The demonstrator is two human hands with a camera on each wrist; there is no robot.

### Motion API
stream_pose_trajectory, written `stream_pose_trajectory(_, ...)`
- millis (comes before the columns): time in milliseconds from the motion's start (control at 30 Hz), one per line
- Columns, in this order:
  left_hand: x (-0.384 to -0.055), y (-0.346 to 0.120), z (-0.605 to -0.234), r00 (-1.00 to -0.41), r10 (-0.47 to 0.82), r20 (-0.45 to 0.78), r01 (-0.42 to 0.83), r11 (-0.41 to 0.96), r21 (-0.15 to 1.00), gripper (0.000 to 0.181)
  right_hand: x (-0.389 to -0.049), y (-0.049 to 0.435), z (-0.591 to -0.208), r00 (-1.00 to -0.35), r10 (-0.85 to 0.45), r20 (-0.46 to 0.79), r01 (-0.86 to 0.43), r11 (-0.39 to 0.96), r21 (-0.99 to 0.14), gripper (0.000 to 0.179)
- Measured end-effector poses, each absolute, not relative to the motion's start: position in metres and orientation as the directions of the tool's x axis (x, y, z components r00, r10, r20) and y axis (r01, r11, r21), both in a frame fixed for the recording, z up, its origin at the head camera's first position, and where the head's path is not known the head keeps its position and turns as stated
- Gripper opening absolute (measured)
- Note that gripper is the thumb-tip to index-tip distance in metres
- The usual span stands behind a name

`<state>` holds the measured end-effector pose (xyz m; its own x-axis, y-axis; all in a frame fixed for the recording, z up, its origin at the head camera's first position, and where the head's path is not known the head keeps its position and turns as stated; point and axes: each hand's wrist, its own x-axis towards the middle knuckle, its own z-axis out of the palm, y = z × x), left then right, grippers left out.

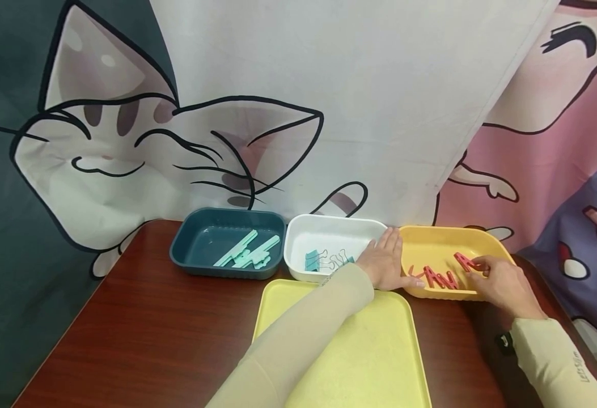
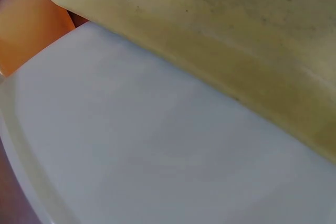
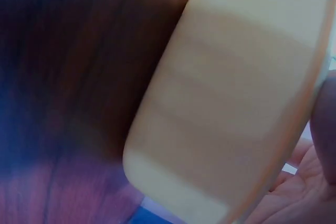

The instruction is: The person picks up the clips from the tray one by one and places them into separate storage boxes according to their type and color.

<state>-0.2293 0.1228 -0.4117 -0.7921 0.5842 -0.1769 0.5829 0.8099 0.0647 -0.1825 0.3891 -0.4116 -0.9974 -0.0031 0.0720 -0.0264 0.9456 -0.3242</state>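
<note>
My left hand [image 1: 384,265] lies with its fingers straight over the right end of the white bin [image 1: 294,238], its thumb reaching to the near left rim of the yellow bin [image 1: 446,241]. At the right of the yellow bin, my right hand [image 1: 504,286] pinches a red clothespin [image 1: 465,262] between thumb and fingers. More red clothespins [image 1: 435,277] lie on that bin's floor. Turquoise binder clips [image 1: 312,260] sit in the white bin, partly behind the left hand. The right wrist view shows the yellow bin's outer wall [image 3: 220,87] and part of the right hand [image 3: 296,200].
A dark teal bin [image 1: 188,241] with mint-green long clips [image 1: 257,253] stands left of the white one. In front lies a yellow tray [image 1: 375,357], crossed by the left sleeve. The brown table [image 1: 155,334] runs up to a printed curtain [image 1: 380,102] behind the bins.
</note>
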Motion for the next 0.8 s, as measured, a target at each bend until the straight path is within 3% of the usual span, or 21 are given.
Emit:
stream_pose_trajectory(433, -0.229, 0.123, -0.41, -0.795, 0.579, -0.183, 0.582, 0.812, 0.044, 0.113, -0.197, 0.399, -0.407, -0.992, -0.062, -0.107, -0.028, 0.954, -0.298, 0.051)
stream_pose_trajectory(800, -0.229, 0.124, -0.411, -0.798, 0.574, -0.183, 0.57, 0.818, 0.077, 0.115, -0.207, 0.398, -0.402, -0.946, -0.134, -0.296, -0.048, 0.959, -0.28, 0.044)
